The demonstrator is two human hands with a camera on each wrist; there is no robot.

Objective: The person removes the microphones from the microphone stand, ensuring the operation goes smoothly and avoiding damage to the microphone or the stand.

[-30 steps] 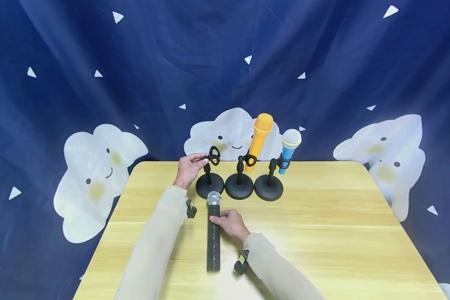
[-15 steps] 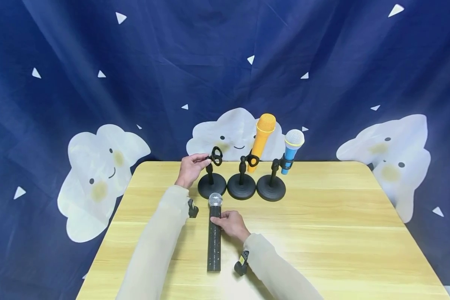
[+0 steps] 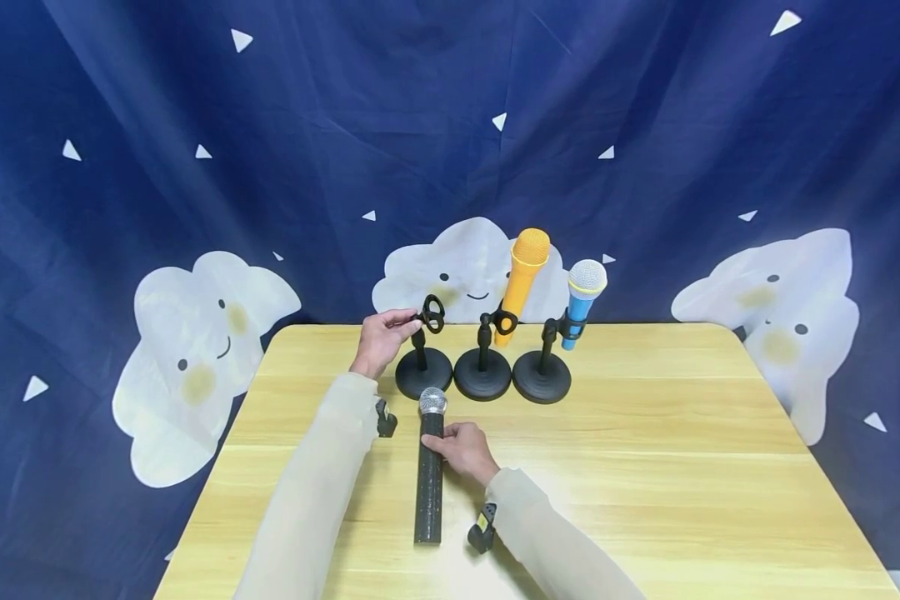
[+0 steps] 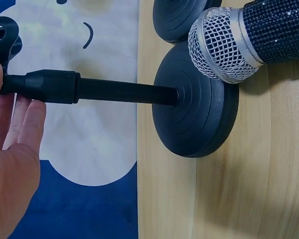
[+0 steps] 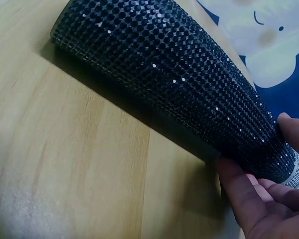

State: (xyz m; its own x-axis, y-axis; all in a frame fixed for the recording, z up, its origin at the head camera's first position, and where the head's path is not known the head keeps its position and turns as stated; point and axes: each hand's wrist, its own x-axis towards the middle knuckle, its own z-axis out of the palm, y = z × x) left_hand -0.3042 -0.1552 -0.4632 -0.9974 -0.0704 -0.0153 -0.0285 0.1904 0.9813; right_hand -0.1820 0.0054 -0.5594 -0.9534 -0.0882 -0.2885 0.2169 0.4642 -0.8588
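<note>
My left hand [image 3: 380,340] holds the top of the leftmost black microphone stand [image 3: 422,372], just below its ring-shaped clip [image 3: 433,315]. In the left wrist view, the thumb and fingers are at the upper end of the stand's pole [image 4: 124,90], and nothing sits in the clip. My right hand [image 3: 465,450] grips a black, rhinestone-covered microphone [image 3: 429,492] near its silver mesh head [image 3: 432,401]. The head points toward the stand's round base. In the right wrist view, thumb and fingers are on opposite sides of the microphone's narrower end, with a shadow beneath its body [image 5: 164,74].
Right of the leftmost stand, a second stand [image 3: 483,375] carries an orange microphone [image 3: 521,279]. A third stand [image 3: 542,377] bears a blue microphone [image 3: 578,308] with a white head. All three bases stand close together on the wooden table [image 3: 645,467], before a dark blue curtain [image 3: 435,108].
The head view has shifted slightly. Both hands keep their holds, the left on the stand and the right on the black microphone, with hardly any movement.
</note>
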